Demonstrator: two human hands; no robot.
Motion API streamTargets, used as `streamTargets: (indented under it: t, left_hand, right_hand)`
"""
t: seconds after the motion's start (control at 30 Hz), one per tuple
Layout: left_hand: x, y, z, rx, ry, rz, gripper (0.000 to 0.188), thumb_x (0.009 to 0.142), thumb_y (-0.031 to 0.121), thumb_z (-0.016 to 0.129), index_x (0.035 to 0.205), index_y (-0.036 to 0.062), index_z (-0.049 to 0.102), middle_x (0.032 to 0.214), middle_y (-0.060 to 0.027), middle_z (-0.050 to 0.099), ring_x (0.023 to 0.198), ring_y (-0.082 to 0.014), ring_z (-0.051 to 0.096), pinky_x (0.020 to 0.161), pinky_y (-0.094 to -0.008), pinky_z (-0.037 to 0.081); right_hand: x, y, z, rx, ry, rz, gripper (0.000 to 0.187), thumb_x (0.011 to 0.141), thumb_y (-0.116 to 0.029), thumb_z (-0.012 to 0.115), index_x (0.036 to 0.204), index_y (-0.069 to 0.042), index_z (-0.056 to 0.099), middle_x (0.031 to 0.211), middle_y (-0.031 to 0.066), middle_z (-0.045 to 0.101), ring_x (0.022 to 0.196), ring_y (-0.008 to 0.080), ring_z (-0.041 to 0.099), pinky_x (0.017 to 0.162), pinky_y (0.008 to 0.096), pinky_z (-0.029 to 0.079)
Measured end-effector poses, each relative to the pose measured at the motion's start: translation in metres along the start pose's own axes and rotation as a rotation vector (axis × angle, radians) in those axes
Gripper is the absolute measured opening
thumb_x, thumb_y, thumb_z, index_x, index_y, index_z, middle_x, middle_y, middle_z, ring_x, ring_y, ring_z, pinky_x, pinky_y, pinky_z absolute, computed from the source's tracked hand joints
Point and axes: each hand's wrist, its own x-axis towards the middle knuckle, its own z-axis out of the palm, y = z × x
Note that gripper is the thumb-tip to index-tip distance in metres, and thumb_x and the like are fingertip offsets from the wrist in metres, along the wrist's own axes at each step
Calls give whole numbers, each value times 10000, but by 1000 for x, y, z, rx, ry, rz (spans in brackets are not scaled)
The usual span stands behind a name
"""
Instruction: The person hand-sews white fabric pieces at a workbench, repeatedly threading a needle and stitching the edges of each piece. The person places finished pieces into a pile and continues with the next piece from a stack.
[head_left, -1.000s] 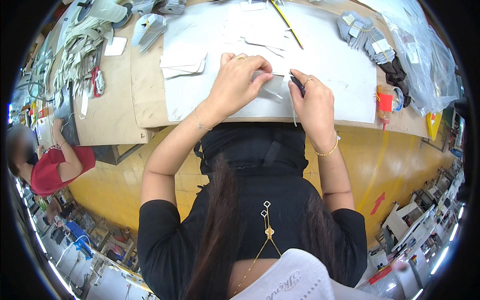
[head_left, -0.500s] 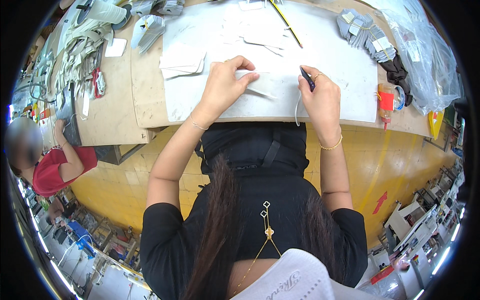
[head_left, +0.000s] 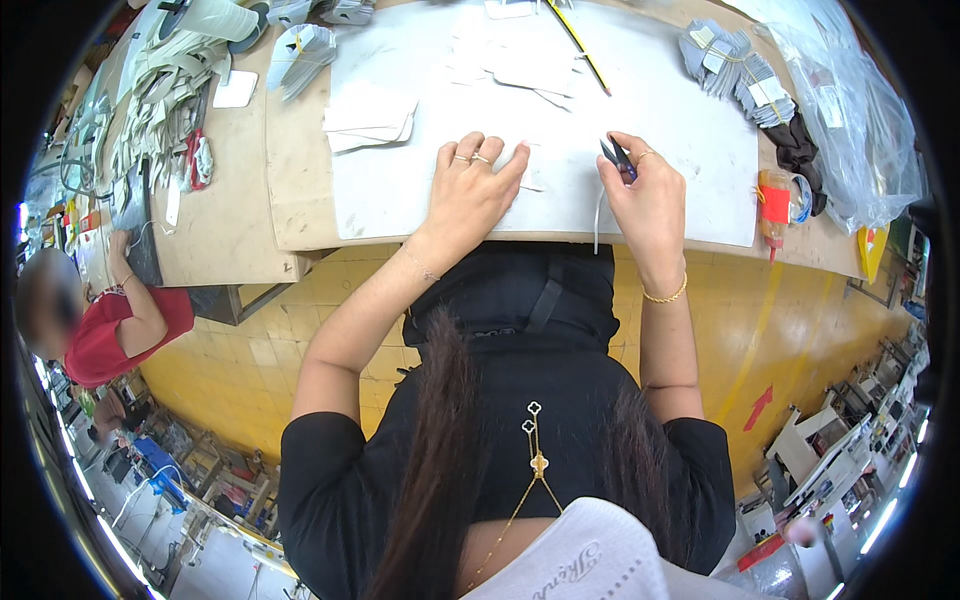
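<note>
In my right hand [head_left: 648,195] is a pair of small dark thread snips [head_left: 619,160], its pointed blades apart and aimed away from me. A narrow white strip [head_left: 598,222] hangs from the same hand toward the table edge. My left hand [head_left: 475,190] lies palm down over the white work sheet [head_left: 700,190], fingers bent and apart. Beside its fingertips a small pale piece [head_left: 533,181] shows, mostly covered by the hand. Beyond the left hand are a stack of white rounded pieces [head_left: 370,120] and more loose white pieces [head_left: 535,78].
A yellow-and-black pencil [head_left: 580,48] lies at the far middle. Banded grey bundles [head_left: 715,55], clear plastic bags [head_left: 850,120] and a red-labelled bottle [head_left: 774,205] are at right. Pale strips [head_left: 165,100] heap at left, where a person in red [head_left: 130,330] sits.
My left hand has turned palm down, its thumb-and-finger pinch on a thin white piece now opened out. In my right hand, the snips' blades now show parted.
</note>
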Motion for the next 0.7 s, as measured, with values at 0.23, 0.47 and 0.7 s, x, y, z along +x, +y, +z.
streamTargets:
  t: [0.23,0.47,0.7]
  left_hand:
    - [8,-9,-8,-168,104,-221,361,875,247,776,1201,118,685,1159,-76,601,1117,-305,543,979,-442,382]
    - [42,-24,-16,-750,-235,-430,270,861,236,792,1048,71,690,1114,-94,653,1164,-308,547,995,-442,396]
    - [118,-51,-10,-238,304,-173,320,871,243,794,1131,73,716,1116,-134,674,1098,-313,622,964,-418,470]
  right_hand:
    - [2,8,-37,430,-31,239,347,923,-123,749,1252,-24,700,941,64,745,866,131,759,605,237,569]
    - [3,21,-66,431,58,188,364,960,-128,732,1300,-17,663,937,31,701,904,161,768,536,204,538]
    - [-1,22,-64,438,51,180,360,954,-114,738,1289,-6,661,965,47,711,904,158,764,531,206,530]
